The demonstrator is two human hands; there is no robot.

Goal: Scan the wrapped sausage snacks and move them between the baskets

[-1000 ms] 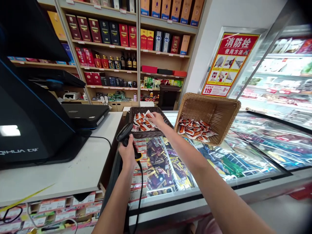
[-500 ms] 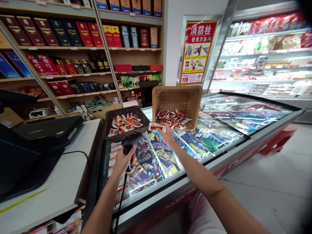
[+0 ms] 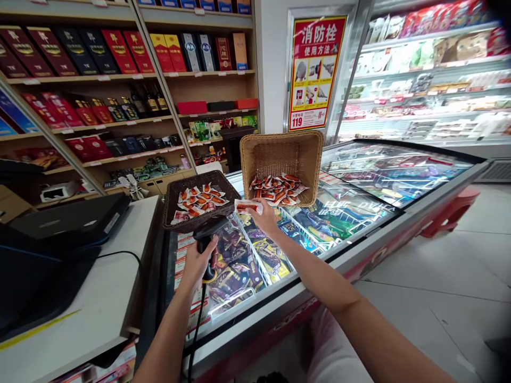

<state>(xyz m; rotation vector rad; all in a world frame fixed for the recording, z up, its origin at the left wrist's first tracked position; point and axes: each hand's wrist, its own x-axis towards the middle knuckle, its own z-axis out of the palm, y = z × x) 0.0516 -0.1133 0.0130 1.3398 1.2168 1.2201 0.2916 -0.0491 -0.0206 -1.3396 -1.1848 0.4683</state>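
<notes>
The left hand, left of centre and below mid-height, is closed in a firm grip, its thumb angled upward; the bare left forearm slants up to it from the bottom edge. The right hand, just below the middle of the frame, pinches with fingertips toward the left; the bare right forearm reaches diagonally from the lower right.

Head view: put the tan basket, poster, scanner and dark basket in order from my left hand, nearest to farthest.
1. Scanner, held in the left hand.
2. Dark basket, just beyond the scanner.
3. Tan basket, farther to the right.
4. Poster, on the wall behind the tan basket.
</notes>
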